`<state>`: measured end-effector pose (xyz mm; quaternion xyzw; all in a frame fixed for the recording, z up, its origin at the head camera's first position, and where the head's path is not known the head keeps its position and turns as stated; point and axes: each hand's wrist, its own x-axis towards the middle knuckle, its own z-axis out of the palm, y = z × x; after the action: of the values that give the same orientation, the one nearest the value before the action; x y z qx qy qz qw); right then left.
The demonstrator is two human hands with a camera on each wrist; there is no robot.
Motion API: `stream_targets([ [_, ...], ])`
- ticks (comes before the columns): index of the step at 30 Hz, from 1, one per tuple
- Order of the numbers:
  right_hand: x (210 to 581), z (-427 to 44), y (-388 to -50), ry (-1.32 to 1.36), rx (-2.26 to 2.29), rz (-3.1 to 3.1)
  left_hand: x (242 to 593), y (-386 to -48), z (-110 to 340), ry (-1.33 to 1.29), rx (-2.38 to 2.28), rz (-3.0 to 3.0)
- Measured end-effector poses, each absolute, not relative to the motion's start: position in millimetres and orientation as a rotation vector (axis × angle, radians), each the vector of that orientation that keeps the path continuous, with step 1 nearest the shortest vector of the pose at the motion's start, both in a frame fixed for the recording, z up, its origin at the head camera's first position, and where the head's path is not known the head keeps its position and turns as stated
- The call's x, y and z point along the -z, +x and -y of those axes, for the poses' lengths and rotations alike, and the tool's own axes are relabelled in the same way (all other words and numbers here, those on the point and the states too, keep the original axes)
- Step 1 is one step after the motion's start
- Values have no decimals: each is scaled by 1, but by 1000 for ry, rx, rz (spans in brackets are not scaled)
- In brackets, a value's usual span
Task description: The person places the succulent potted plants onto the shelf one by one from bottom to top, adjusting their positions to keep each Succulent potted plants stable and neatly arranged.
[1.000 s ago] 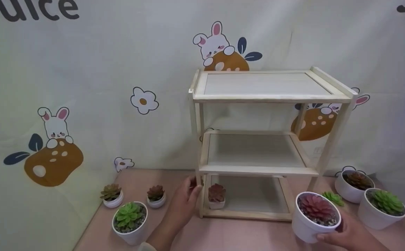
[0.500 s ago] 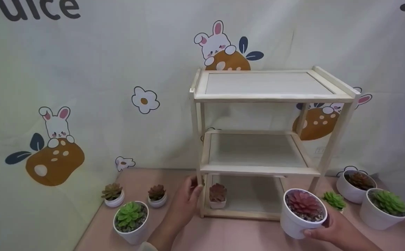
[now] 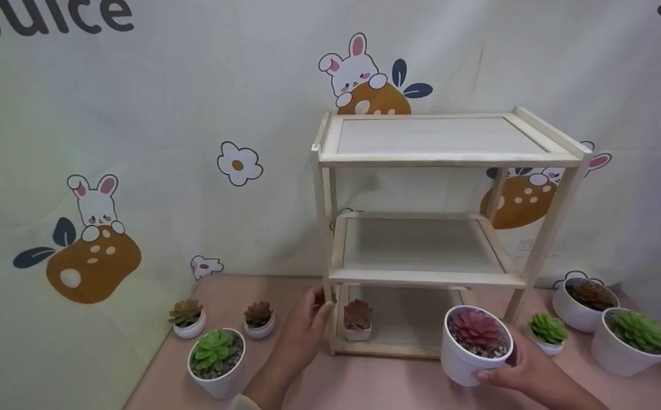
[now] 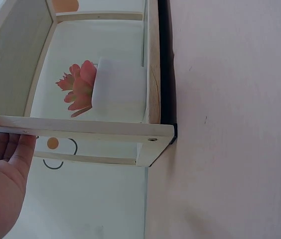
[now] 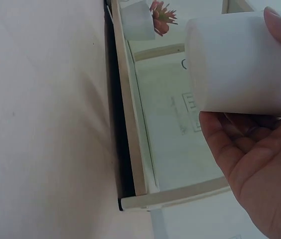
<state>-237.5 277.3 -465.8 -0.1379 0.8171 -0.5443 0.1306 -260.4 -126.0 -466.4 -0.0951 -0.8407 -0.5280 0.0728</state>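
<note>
Fingers and thumb of the right hand (image 3: 526, 369) are curled round the side of a red-plant pot (image 3: 476, 344), closed only as far as its broad white body allows; the pot is roughly upright, held off the pink table (image 3: 387, 387), in front of the right end of the bottom shelf and, by my judgement, not touching it; near left, a large green pot (image 3: 216, 361) stands on the table.

A little farther, the left hand (image 3: 303, 333) grips the left front post of the wooden rack (image 3: 427, 278), thumb on one side and fingers on the other; just inside that post, a small red pot (image 3: 358, 320) rests at the left end of the bottom shelf; as far as the pictures show, one pot is on the rack, one is in hand and not yet set down, and six stand outside; judging by that count, this is an early stage.

Those outside, besides the near left one: on the left, a small brown pot (image 3: 259, 320) and a small olive pot (image 3: 187, 319); on the right, a small green pot (image 3: 548, 333), a broad green pot (image 3: 633, 341) and, farther back, a dark brown pot (image 3: 585, 303); behind everything hangs a rabbit-printed backdrop (image 3: 136, 97).
</note>
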Motion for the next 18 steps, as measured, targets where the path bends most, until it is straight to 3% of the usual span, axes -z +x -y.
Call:
stream_targets([
  [18, 471, -244, -247, -542, 1681, -2384, 467, -260, 126, -283, 1562, 2528],
])
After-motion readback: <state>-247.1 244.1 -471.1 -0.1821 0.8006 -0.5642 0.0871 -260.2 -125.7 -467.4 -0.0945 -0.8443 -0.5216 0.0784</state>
